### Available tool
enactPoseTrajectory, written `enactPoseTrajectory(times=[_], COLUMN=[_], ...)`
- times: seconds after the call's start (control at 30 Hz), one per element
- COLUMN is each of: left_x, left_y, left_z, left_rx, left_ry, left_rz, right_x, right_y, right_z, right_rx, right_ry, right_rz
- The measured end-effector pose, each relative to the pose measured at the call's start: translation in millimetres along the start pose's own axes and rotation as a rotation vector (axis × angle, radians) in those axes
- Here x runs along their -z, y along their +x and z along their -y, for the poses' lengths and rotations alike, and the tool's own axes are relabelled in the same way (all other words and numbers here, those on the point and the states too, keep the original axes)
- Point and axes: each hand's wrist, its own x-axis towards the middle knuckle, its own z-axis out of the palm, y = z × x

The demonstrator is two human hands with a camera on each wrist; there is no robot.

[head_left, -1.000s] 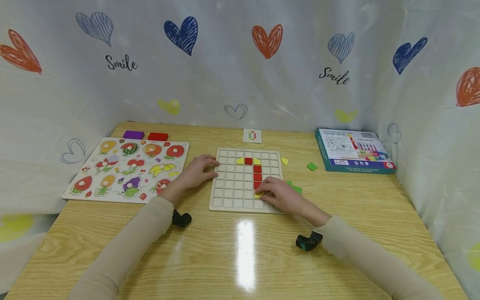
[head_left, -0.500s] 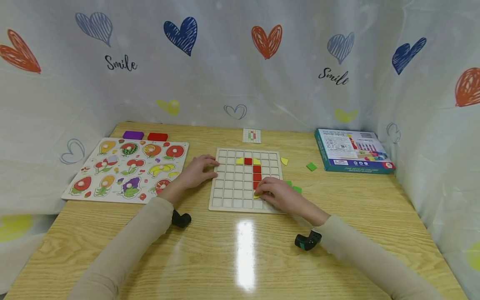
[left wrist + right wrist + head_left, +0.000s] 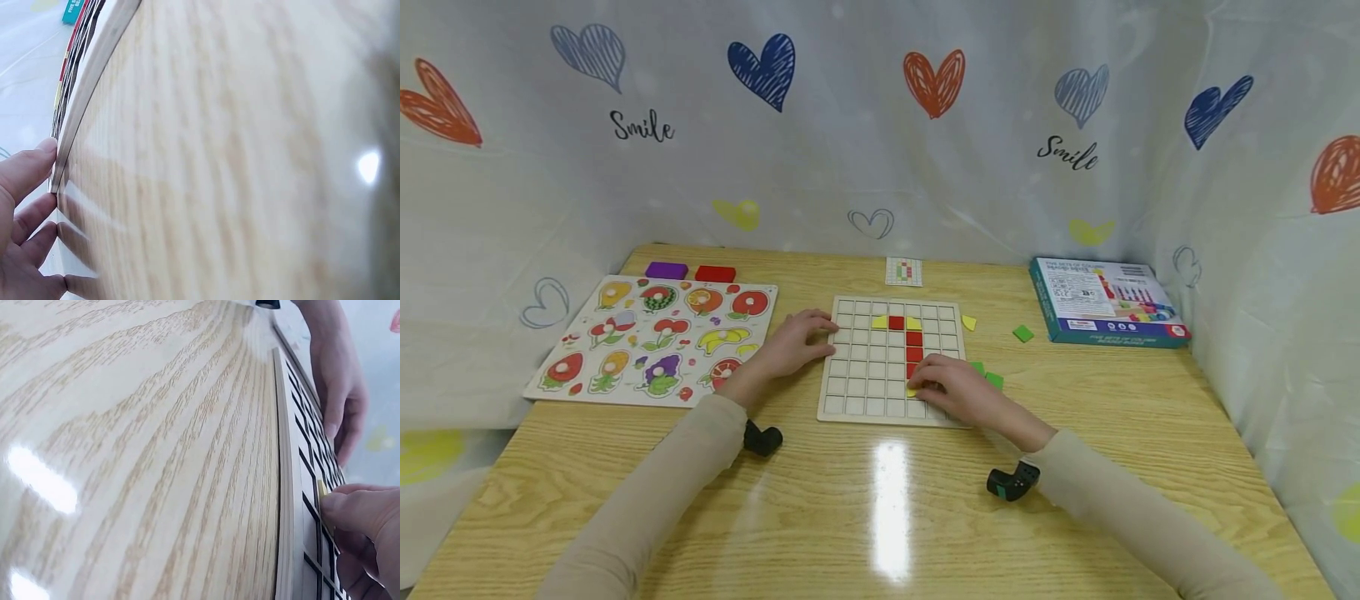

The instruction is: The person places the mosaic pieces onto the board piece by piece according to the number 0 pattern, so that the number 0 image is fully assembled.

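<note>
The right hand [image 3: 958, 390] lies on the lower right part of the wooden grid board [image 3: 865, 392], its fingers curled onto a small yellow tile [image 3: 913, 391] that it pinches against a cell just below the column of red tiles [image 3: 914, 346]; in the right wrist view the thumb and fingertips [image 3: 350, 509] press the yellow edge [image 3: 321, 489] down into the grid. The left hand [image 3: 793, 342] rests at the board's left edge with fingers relaxed and fairly straight, touching the frame and gripping nothing; the left wrist view shows its fingertips [image 3: 37, 164] against the board's rim [image 3: 94, 75]. At the top of the red column, a red square sits between two yellow quarter-round pieces [image 3: 880, 321]. Just right of the board, a loose yellow piece [image 3: 969, 322] and a green square [image 3: 1023, 333] lie on the wooden table [image 3: 1120, 433], with more green tiles [image 3: 994, 379] partly hidden behind the right hand. A small pattern card [image 3: 904, 271] lies beyond the board, a teal game box [image 3: 1105, 300] stands far right, and a fruit peg puzzle [image 3: 658, 337] lies to the left, with a purple block [image 3: 667, 269] and a red block [image 3: 716, 272] behind it.
</note>
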Motion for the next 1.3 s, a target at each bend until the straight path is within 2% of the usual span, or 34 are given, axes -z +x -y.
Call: enactPoseTrajectory(times=[0.33,0.57,0.67,0.87,1.0,1.17,1.3], left_x=[-0.5,0.2,0.5,0.8,1.4,1.1,0.6], left_y=[1.5,0.8,0.4,0.1,-0.6,-1.3,-0.9], left_z=[1.5,-1.3,-1.3,-1.1,-2.4,-3.6,-2.7], left_rx=[0.021,0.026,0.025,0.027,0.026,0.026,0.029], left_ry=[0.017,0.019,0.020,0.022,0.017,0.017,0.019], left_rz=[0.003,0.005,0.005,0.004,0.005,0.007,0.009], right_x=[-1,17,28,49,57,56,54], right_y=[-1,-9,-14,-27,-34,-36,-34], right_z=[-3,-13,-25,-55,-74,-87,-91], right_rx=[-0.019,-0.165,-0.239,-0.438,-0.535,-0.557,-0.562], right_ry=[0.060,0.146,0.143,0.218,0.256,0.258,0.243], right_rz=[-0.032,-0.094,-0.145,-0.205,-0.188,-0.128,-0.119])
